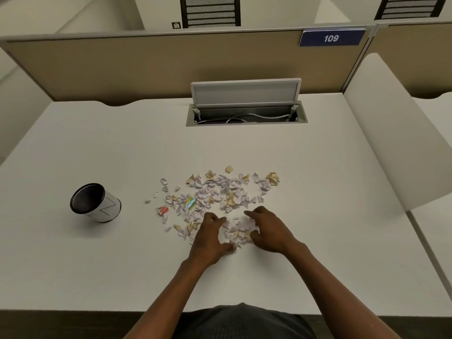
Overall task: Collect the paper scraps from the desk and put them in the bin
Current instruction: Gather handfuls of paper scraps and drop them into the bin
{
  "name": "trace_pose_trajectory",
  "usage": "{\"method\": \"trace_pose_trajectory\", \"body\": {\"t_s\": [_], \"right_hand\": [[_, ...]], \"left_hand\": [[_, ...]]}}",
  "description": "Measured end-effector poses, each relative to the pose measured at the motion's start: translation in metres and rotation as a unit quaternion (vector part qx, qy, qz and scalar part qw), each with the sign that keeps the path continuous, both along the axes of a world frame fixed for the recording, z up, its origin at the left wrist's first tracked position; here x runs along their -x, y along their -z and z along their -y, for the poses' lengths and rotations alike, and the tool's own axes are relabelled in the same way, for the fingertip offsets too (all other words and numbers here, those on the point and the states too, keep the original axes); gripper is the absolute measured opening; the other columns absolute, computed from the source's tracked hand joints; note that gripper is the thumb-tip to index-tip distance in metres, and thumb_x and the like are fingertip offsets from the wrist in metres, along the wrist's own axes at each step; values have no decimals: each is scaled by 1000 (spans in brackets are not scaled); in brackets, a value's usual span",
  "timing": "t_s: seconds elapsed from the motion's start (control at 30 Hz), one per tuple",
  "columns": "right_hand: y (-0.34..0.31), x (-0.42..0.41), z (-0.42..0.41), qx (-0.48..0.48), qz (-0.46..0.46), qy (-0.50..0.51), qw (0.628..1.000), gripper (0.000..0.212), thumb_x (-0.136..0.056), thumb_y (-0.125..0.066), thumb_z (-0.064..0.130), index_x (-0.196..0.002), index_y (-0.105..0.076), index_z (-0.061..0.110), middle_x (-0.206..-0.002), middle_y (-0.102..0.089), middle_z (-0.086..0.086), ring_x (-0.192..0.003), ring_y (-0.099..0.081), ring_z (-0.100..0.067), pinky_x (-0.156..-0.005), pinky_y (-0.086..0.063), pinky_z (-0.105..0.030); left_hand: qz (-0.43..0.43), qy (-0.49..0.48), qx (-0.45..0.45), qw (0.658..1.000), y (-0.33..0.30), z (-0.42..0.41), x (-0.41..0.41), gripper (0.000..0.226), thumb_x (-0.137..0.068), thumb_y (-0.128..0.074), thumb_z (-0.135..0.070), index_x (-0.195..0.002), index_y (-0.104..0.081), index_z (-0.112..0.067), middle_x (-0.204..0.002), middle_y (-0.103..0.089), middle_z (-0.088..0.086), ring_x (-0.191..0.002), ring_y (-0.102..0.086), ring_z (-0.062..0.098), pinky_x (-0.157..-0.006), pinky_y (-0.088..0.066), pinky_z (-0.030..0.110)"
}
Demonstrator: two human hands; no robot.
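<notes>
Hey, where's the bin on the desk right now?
In the head view the bin stands on the desk's left side, left of the paper scraps and apart from them.

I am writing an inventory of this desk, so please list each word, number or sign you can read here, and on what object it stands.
"109": white digits on the blue plate fixed to the partition top.
Small dark sticker beyond the partition: too small to read.
Bin: only thin black lines on its white side, no legible letters.
Red scrap and striped scrap: print too small to read.
</notes>
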State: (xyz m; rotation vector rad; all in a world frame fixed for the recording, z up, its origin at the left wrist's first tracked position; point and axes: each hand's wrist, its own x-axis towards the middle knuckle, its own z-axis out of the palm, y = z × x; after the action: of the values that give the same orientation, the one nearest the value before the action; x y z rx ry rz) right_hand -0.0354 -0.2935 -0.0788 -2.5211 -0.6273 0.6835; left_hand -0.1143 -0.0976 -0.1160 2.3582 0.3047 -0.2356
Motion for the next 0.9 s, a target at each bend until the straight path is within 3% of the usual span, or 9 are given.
{"method": "trace_pose_trajectory", "body": {"t_s": [0.13,0.23,0.3,0.37,0.47,0.53,0.73,0.8,0.9], "right_hand": [[-6,-1,9,54,5,-18,998,96,-68,-73,67,-149,-35,30,-135,-46,-2,-120,-55,-25,-94,-52,-36],[0,8,5,101,4,-39,994,117,-63,-81,66,-155,-21,25,-142,-36,-6,-121,-53,-28,-95,-52,-39],[6,12,-1,97,23,-39,994,111,-68,-84,55,-154,-23,21,-139,-36,-9,-114,-56,-31,-93,-52,-40],[8,13,-7,81,27,-28,996,97,-73,-84,44,-149,-31,17,-135,-38,-10,-108,-58,-33,-91,-52,-41],[9,12,-15,54,30,-8,998,76,-78,-81,34,-140,-43,14,-131,-42,-9,-103,-61,-33,-88,-53,-40],[8,12,-18,37,27,-1,999,67,-80,-79,31,-137,-47,15,-129,-44,-9,-101,-62,-32,-87,-53,-39],[7,15,-26,-8,9,1,1000,45,-81,-76,26,-123,-61,19,-116,-51,-7,-97,-61,-29,-84,-52,-37],[9,17,-29,-24,9,5,1000,37,-82,-73,22,-118,-65,18,-111,-55,-6,-95,-61,-28,-81,-51,-35],[10,19,-32,-52,6,29,998,25,-84,-70,18,-108,-71,14,-104,-62,-9,-93,-62,-28,-76,-50,-35]], "left_hand": [[13,-8,18,1000,-2,4,1,82,-60,-94,-35,-129,-49,-32,-130,-37,-7,-99,-56,15,-83,-57,32],[9,-5,3,1000,-2,2,-2,94,-58,-95,-34,-132,-37,-36,-128,-34,-8,-92,-55,10,-80,-58,32],[-10,5,-3,1000,-2,1,-8,105,-59,-95,-33,-144,-34,-28,-132,-32,-6,-93,-54,13,-84,-58,32],[-23,17,3,1000,-2,2,-13,101,-62,-94,-29,-146,-39,-20,-132,-34,-4,-93,-52,14,-86,-55,26],[-17,30,18,999,-1,7,-15,90,-66,-92,-22,-143,-47,-17,-123,-36,-8,-81,-52,3,-70,-44,2],[-6,30,30,999,2,10,-13,81,-68,-91,-18,-139,-53,-16,-118,-39,-9,-81,-55,4,-66,-42,-2],[68,33,42,996,1,15,-5,45,-72,-85,-10,-114,-71,-17,-103,-59,0,-88,-63,13,-76,-53,16],[87,6,58,994,0,15,0,37,-74,-83,-9,-108,-73,-18,-100,-64,-1,-87,-64,9,-75,-52,15],[90,-57,102,989,-1,15,6,28,-76,-83,-7,-101,-76,-18,-96,-73,-2,-88,-69,10,-78,-58,26]]}}
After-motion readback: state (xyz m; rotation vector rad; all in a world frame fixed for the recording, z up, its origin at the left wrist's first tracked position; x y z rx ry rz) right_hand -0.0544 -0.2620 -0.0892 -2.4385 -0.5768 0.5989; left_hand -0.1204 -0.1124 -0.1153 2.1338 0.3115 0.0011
